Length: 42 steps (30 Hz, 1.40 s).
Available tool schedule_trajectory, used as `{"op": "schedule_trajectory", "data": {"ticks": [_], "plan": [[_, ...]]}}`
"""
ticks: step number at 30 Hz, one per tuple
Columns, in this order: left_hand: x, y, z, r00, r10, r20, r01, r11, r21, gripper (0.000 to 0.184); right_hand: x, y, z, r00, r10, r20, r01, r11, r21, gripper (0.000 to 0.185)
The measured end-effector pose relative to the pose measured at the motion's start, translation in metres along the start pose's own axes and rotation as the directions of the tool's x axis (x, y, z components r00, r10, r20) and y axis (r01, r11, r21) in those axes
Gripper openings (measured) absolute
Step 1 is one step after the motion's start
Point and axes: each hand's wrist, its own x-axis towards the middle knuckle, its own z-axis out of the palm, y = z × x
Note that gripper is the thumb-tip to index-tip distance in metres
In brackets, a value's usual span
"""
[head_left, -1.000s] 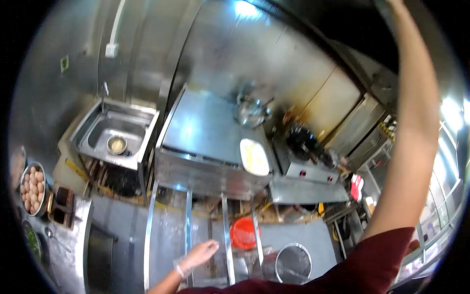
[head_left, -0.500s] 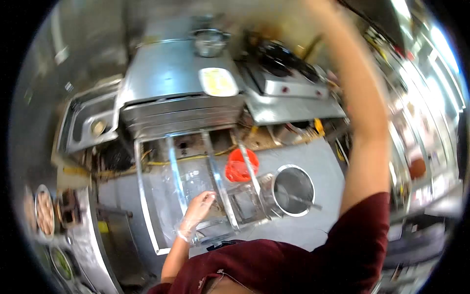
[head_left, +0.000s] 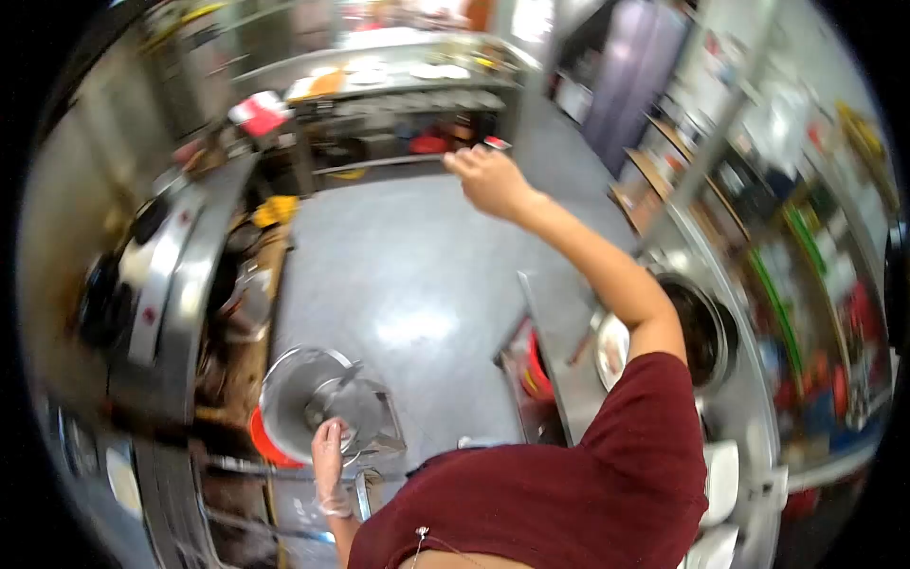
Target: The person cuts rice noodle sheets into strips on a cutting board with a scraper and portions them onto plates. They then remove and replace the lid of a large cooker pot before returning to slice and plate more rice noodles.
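Observation:
My right hand [head_left: 489,180] is raised at arm's length over the floor, its fingers curled in. A small red-and-white spot shows just beyond its knuckles; I cannot tell whether it belongs to the hand or the background. Lower down, my left hand [head_left: 328,455] has its fingers drawn together in front of the rim of a tall metal pot [head_left: 284,394]. Clear plastic wraps that wrist. Whether the fingers touch the pot or pinch something is unclear. Inside the pot leans a grey, flat-looking piece [head_left: 349,406]. A red bucket [head_left: 265,441] shows behind the pot.
A stove [head_left: 156,275] runs along the left. At the far end stands a metal shelf table [head_left: 408,90]. On my right, a steel counter [head_left: 564,322] holds a white plate [head_left: 612,353] and a large dark pot [head_left: 690,327]. Grey floor [head_left: 408,284] lies between.
My view has swung right, from the sink and stove toward the far shelf table. My right arm, blurred and high before, now reaches forward and lower. My left hand now appears beside the metal pot.

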Motion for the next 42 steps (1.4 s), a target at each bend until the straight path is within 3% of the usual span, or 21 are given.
{"op": "schedule_trajectory", "data": {"ticks": [2, 3, 5, 6, 7, 8, 9, 11, 14, 16, 18, 20, 22, 25, 29, 31, 34, 37, 40, 42], "plan": [[0.046, 0.017, 0.052, 0.984, 0.060, 0.165, -0.065, 0.997, 0.029, 0.029, -0.074, 0.067, -0.026, 0.981, 0.192, -0.014, -0.192, 0.977, -0.088, 0.038], [0.061, 0.036, 0.079, 0.965, 0.061, 0.256, -0.079, 0.995, 0.061, 0.029, -0.108, 0.094, -0.048, 0.947, 0.301, 0.112, -0.286, 0.949, -0.130, 0.038], [0.089, 0.076, 0.136, 0.912, 0.063, 0.405, -0.119, 0.986, 0.114, 0.030, -0.173, 0.133, -0.095, 0.848, 0.515, 0.125, -0.501, 0.855, -0.132, 0.039], [0.104, 0.086, 0.155, 0.878, 0.073, 0.472, -0.144, 0.983, 0.116, 0.032, -0.210, 0.148, -0.109, 0.785, 0.617, 0.056, -0.616, 0.787, -0.036, 0.037], [0.117, 0.093, 0.172, 0.840, 0.082, 0.537, -0.168, 0.979, 0.113, 0.033, -0.244, 0.164, -0.128, 0.758, 0.652, 0.024, -0.645, 0.754, -0.122, 0.035], [0.129, 0.097, 0.191, 0.796, 0.088, 0.599, -0.189, 0.976, 0.107, 0.035, -0.280, 0.172, -0.147, 0.633, 0.774, 0.008, -0.766, 0.627, -0.140, 0.033], [0.139, 0.099, 0.209, 0.772, 0.052, 0.634, -0.188, 0.971, 0.150, 0.035, -0.309, 0.172, -0.167, 0.502, 0.864, -0.024, -0.865, 0.502, -0.022, 0.032], [0.166, 0.105, 0.241, 0.722, 0.008, 0.692, -0.210, 0.955, 0.208, 0.034, -0.381, 0.166, -0.196, 0.245, 0.967, -0.066, -0.966, 0.239, -0.095, 0.032], [0.195, 0.110, 0.285, 0.674, -0.069, 0.736, -0.213, 0.935, 0.283, 0.038, -0.500, 0.140, -0.216, 0.091, 0.985, -0.148, -0.992, 0.077, -0.096, 0.031], [0.214, 0.112, 0.306, 0.631, -0.096, 0.770, -0.233, 0.923, 0.305, 0.038, -0.558, 0.107, -0.221, -0.311, 0.940, -0.140, -0.942, -0.285, 0.175, 0.029], [0.231, 0.110, 0.339, 0.585, -0.101, 0.805, -0.248, 0.923, 0.296, 0.038, -0.637, 0.069, -0.214, -0.488, 0.863, -0.128, -0.854, -0.442, 0.274, 0.026], [0.239, 0.118, 0.371, 0.501, -0.114, 0.858, -0.291, 0.911, 0.291, 0.039, -0.639, 0.030, -0.209, -0.678, 0.727, -0.113, -0.723, -0.630, 0.283, 0.028], [0.232, 0.133, 0.405, 0.447, -0.150, 0.882, -0.357, 0.874, 0.329, 0.039, -0.656, 0.004, -0.200, -0.764, 0.641, -0.081, -0.597, -0.653, 0.465, 0.032], [0.211, 0.148, 0.447, 0.379, -0.111, 0.919, -0.446, 0.848, 0.286, 0.039, -0.698, -0.012, -0.186, -0.774, 0.633, -0.015, -0.521, -0.623, 0.584, 0.037], [0.153, 0.150, 0.479, 0.442, -0.093, 0.892, -0.411, 0.863, 0.294, 0.039, -0.744, 0.016, -0.161, -0.759, 0.634, 0.146, -0.317, -0.556, 0.768, 0.033], [0.118, 0.139, 0.482, 0.463, -0.136, 0.876, -0.379, 0.863, 0.334, 0.038, -0.788, 0.034, -0.137, -0.537, 0.778, 0.325, -0.253, -0.516, 0.818, 0.036], [0.081, 0.120, 0.482, 0.427, -0.188, 0.885, -0.370, 0.856, 0.360, 0.038, -0.785, 0.070, -0.116, -0.534, 0.724, 0.436, -0.289, -0.641, 0.711, 0.036], [0.066, 0.110, 0.470, 0.444, -0.215, 0.870, -0.368, 0.841, 0.396, 0.034, -0.774, 0.089, -0.100, -0.473, 0.653, 0.592, -0.148, -0.721, 0.677, 0.039], [0.058, 0.110, 0.457, 0.529, -0.199, 0.825, -0.333, 0.845, 0.418, 0.038, -0.784, 0.107, -0.087, -0.295, 0.629, 0.719, -0.322, -0.774, 0.545, 0.047], [0.054, 0.110, 0.452, 0.583, -0.216, 0.783, -0.308, 0.833, 0.459, 0.036, -0.784, 0.115, -0.072, -0.195, 0.628, 0.753, -0.322, -0.766, 0.556, 0.054]]}}
